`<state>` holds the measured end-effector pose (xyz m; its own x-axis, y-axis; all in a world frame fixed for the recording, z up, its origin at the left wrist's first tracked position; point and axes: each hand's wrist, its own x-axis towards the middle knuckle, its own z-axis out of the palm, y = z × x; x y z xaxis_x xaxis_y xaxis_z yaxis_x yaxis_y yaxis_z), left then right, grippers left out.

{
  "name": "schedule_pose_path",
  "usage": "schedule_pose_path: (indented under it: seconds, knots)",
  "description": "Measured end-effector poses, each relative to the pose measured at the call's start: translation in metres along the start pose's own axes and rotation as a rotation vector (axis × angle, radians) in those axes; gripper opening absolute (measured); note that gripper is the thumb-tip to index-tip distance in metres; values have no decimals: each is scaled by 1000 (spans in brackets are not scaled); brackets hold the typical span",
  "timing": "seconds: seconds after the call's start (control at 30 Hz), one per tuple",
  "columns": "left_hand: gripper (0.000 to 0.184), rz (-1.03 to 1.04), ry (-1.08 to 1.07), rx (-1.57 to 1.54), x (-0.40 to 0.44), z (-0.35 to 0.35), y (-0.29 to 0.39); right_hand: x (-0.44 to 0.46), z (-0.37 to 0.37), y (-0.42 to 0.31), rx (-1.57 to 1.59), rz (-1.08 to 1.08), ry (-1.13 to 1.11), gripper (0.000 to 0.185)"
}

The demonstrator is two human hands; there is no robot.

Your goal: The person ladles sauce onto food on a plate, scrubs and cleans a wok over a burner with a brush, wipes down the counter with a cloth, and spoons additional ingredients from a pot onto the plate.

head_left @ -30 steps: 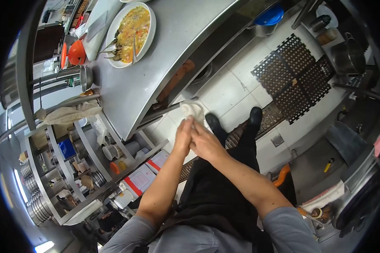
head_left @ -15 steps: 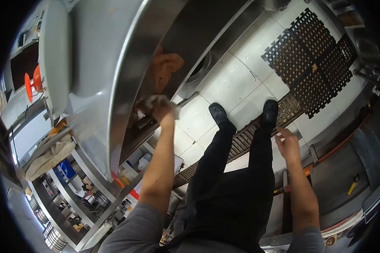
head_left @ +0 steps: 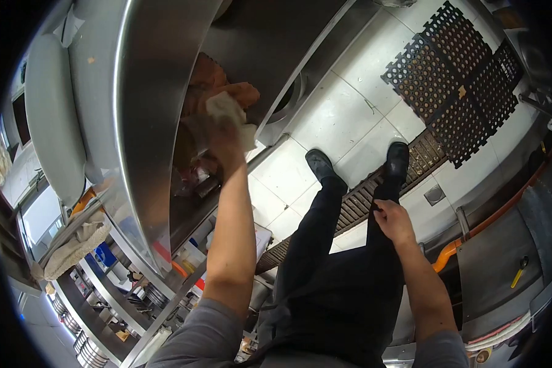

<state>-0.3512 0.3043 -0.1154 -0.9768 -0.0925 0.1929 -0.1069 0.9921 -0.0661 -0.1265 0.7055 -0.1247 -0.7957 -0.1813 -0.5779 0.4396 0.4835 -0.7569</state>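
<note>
My left hand (head_left: 227,147), smeared by motion, reaches into the dark shelf under the steel counter (head_left: 147,92). A pale cloth (head_left: 224,107) is bunched in it. Just beyond lies an orange cloth (head_left: 242,94) on the shelf, partly hidden by the pale one. Nearer to me, some reddish, shiny items (head_left: 200,175) sit on the same shelf; their kind is unclear. My right hand (head_left: 395,222) hangs in front of my right leg, fingers loosely bent and apart, with nothing in it.
A floor drain grate (head_left: 362,199) runs past my shoes. Black perforated mats (head_left: 454,80) lie on white tiles. To the right, a steel unit (head_left: 490,276) carries a yellow-handled tool (head_left: 519,272). Shelves with kitchenware (head_left: 113,294) stand at lower left.
My left hand and the pale cloth have moved slightly up and left, deeper into the shelf by the orange cloth. My right hand has swung inward to my leg. The view has shifted.
</note>
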Motion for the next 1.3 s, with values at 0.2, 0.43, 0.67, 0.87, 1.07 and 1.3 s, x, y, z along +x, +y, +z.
schedule_pose_path:
  seconds: [0.2, 0.43, 0.67, 0.87, 1.07, 1.3]
  knots:
    - [40, -162, -169, -396, 14, -25, 73, -7, -30, 55, -69, 110, 46, 25]
    - [45, -452, -64, -667, 150, -66, 69, 2, -44, 67, -104, 230, 67, 25]
    - [42, 113, -302, 361, 189, 26, 43, 73, -4, 49, 273, 181, 213, 27]
    - [31, 314, -204, -374, 46, -27, 112, 207, 41, -124, 1276, 318, 157, 36]
    - [38, -90, -308, -785, -1, -80, 124, 238, 19, -161, 1410, 245, 271, 30]
    - [29, -66, -77, -10, 121, 4, 100, 220, -19, -121, 1135, 297, 333, 34]
